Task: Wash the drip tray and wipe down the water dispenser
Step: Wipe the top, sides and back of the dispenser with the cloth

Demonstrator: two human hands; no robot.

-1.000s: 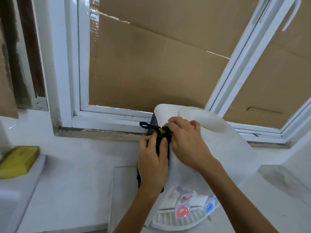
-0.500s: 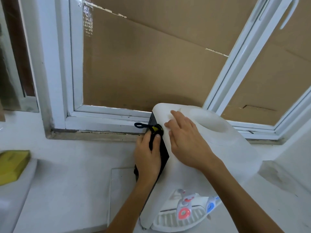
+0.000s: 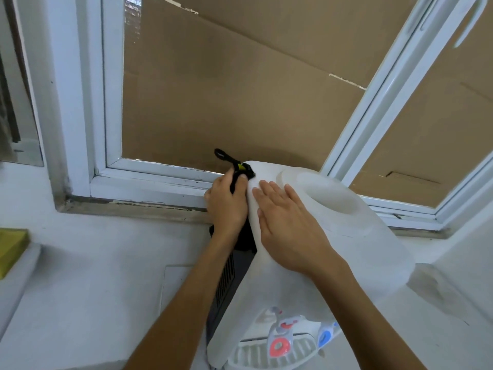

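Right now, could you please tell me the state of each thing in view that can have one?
Left hand: grips the black cloth, pressing it on the dispenser's upper left edge.
Right hand: flat on the dispenser's top.
Water dispenser: upright, bottle well empty.
Drip tray: in place under the taps.
Window: covered with cardboard.

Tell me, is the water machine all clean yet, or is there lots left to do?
Not finished yet. The drip tray already sits in its place under the taps, though whether it was washed cannot be told. Right now the left hand rubs a black cloth along the top left edge of the water dispenser, while the right hand lies flat on top, steadying it. The dark vented side and the front probably still need wiping.
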